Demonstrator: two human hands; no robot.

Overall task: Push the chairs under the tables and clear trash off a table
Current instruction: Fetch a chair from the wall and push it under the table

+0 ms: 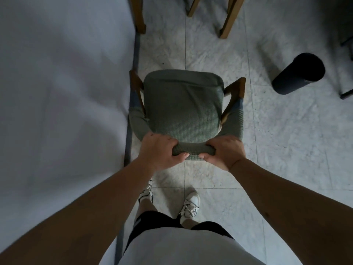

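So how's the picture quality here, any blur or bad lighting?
Head view: dim and bluish; the tablecloth at left is smeared by motion blur; wide-angle bending stretches the arms at the edges; the chair and both hands, left and right, stay fairly sharp.

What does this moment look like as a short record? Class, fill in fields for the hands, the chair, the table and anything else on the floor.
left hand: gripping the top of the chair's backrest
right hand: gripping the same backrest edge, beside the left
chair: green fabric cover, wooden frame, standing on the tiled floor beside the table, not under it
table: white cloth, left of the chair
black cylinder: on the floor, right of the chair
second chair's legs: wooden, at top
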